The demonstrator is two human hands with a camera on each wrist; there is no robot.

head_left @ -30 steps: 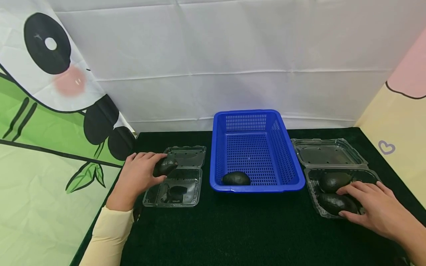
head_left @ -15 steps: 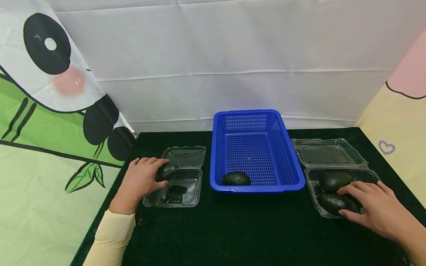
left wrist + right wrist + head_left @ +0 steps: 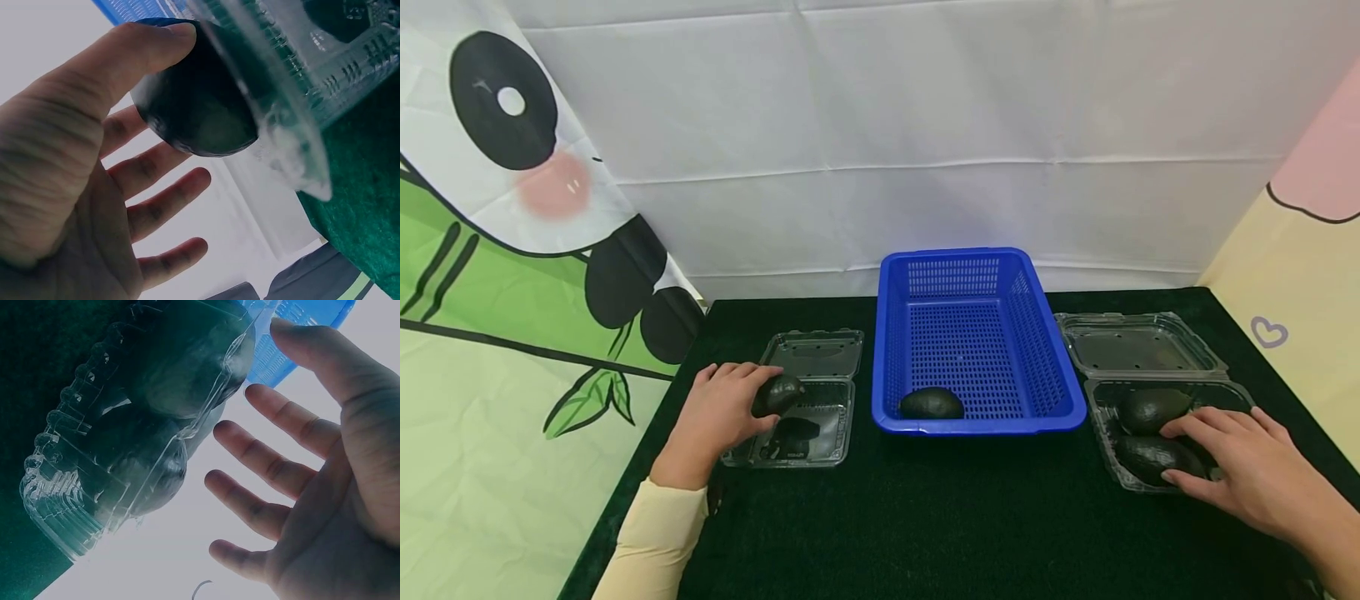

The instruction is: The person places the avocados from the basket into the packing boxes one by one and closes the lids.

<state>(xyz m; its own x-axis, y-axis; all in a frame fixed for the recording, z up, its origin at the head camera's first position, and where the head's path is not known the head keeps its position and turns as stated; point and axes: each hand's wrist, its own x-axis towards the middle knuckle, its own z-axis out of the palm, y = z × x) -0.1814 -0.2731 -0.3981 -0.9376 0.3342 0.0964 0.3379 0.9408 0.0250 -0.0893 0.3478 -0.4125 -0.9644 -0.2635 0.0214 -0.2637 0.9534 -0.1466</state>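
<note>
My left hand [image 3: 718,417] pinches a dark avocado [image 3: 777,395] between thumb and fingers, over the left part of an open clear plastic clamshell [image 3: 831,421]. In the left wrist view the avocado [image 3: 200,100] sits beside the clamshell's rim; the other fingers are spread apart. A dark patch shows on that clamshell's floor; I cannot tell whether it is a shadow or reflection. On the right, my right hand [image 3: 1247,462] hovers with relaxed fingers by avocados [image 3: 1157,458] in a second open clamshell [image 3: 1105,442]. The right wrist view shows its fingers [image 3: 250,447] apart from the fruit.
Between the clamshells stands a blue plastic basket [image 3: 883,350] with one avocado [image 3: 932,403] at its near side. Both clamshell lids [image 3: 1142,343] lie folded back. Dark green cloth [image 3: 940,517] covers the table, and a white curtain [image 3: 925,125] hangs behind.
My left hand has come down and slightly nearer with the avocado, toward the left clamshell's tray. The right hand has hardly moved.
</note>
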